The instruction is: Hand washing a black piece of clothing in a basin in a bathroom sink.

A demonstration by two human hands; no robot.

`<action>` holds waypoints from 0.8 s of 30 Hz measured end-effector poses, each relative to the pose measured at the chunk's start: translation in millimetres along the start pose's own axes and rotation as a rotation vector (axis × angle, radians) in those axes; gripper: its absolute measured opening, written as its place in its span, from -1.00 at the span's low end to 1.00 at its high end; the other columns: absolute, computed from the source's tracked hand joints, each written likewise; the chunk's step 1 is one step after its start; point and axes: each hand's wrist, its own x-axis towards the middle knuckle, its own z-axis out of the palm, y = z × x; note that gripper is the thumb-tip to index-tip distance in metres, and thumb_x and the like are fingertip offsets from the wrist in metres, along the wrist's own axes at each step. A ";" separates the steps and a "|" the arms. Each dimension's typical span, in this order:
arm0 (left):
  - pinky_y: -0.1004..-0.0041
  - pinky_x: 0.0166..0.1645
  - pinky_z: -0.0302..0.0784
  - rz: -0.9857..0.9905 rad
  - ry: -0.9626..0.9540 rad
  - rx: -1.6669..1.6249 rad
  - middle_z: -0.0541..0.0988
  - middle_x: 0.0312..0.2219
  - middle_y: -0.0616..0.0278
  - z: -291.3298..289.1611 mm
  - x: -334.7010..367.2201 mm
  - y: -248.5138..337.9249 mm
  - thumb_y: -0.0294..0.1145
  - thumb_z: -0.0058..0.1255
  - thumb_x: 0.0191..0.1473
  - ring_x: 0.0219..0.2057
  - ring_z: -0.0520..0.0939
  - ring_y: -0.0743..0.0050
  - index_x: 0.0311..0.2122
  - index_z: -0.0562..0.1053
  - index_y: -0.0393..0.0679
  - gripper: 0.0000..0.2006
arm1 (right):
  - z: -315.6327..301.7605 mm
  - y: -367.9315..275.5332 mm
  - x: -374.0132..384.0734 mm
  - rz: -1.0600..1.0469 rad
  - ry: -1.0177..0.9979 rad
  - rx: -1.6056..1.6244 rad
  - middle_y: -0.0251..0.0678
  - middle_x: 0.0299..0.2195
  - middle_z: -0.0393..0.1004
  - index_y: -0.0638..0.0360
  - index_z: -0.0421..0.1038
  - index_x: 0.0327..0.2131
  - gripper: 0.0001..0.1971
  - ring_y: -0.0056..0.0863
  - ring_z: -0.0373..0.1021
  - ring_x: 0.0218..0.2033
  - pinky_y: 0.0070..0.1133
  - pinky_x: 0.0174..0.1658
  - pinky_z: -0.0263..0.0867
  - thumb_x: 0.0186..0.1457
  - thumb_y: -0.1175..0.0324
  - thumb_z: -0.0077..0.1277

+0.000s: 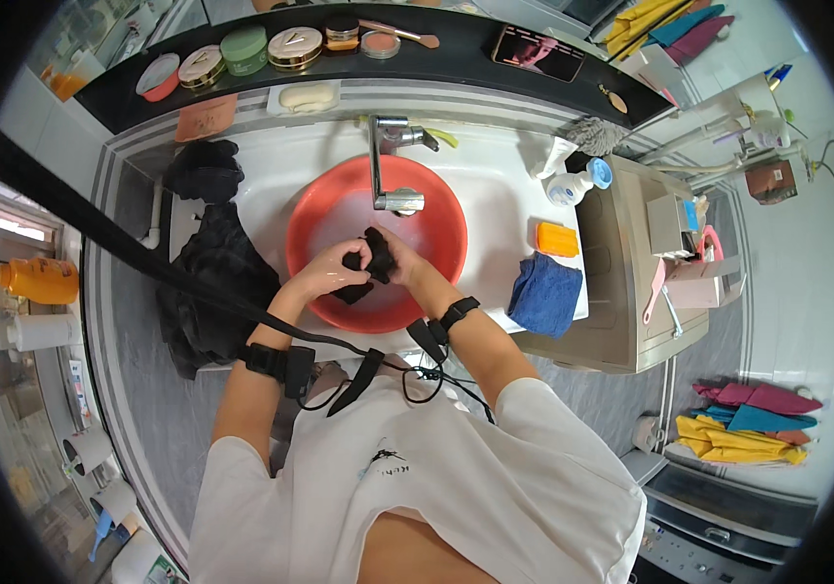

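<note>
The black cloth [377,257] is over the red basin [449,232], at 7 o'clock from the faucet outlet [401,201]. It lies at 3 o'clock from the left hand [329,269] and 9 o'clock from the right hand [405,259]; both grasp it, neither nearer. Its long axis appears to run 1-to-7 o'clock, though the hands hide part from me.

Black cloth [379,259], crumpled and bunched, its lower part toward the left, over a round red basin [451,232].
</note>
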 end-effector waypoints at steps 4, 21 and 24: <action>0.49 -0.05 0.31 0.018 -0.074 0.059 0.39 -0.45 0.28 -4.9 3.0 -9.5 -0.56 0.08 -0.22 -0.28 0.45 0.46 -0.14 0.32 -0.13 -0.57 | -14.6 9.5 32.4 -0.198 0.059 0.033 -0.34 -0.31 0.46 0.03 0.40 -0.25 -0.84 -0.42 0.43 -0.38 -0.44 -0.25 0.42 0.06 0.31 0.04; 0.17 0.21 0.08 -0.216 0.584 0.477 0.10 0.14 -0.13 3.6 -2.2 -182.9 -0.38 0.20 -0.22 0.17 0.15 -0.09 0.18 0.11 -0.03 -0.21 | -6.9 23.6 53.7 -0.334 0.828 -1.593 0.07 0.20 -0.12 -0.26 0.20 0.09 -0.31 0.24 -0.25 0.21 0.11 0.12 -0.22 -0.07 -0.35 -0.17; 0.15 0.19 0.10 -0.266 0.648 -0.186 0.10 0.15 -0.07 11.2 -2.5 -185.6 -0.26 0.19 -0.16 0.18 0.15 -0.01 0.21 0.09 0.02 -0.21 | -4.5 45.9 63.6 -0.355 0.674 -1.946 0.04 0.19 -0.11 -0.27 0.20 0.09 -0.32 0.21 -0.19 0.20 0.08 0.12 -0.18 -0.07 -0.33 -0.13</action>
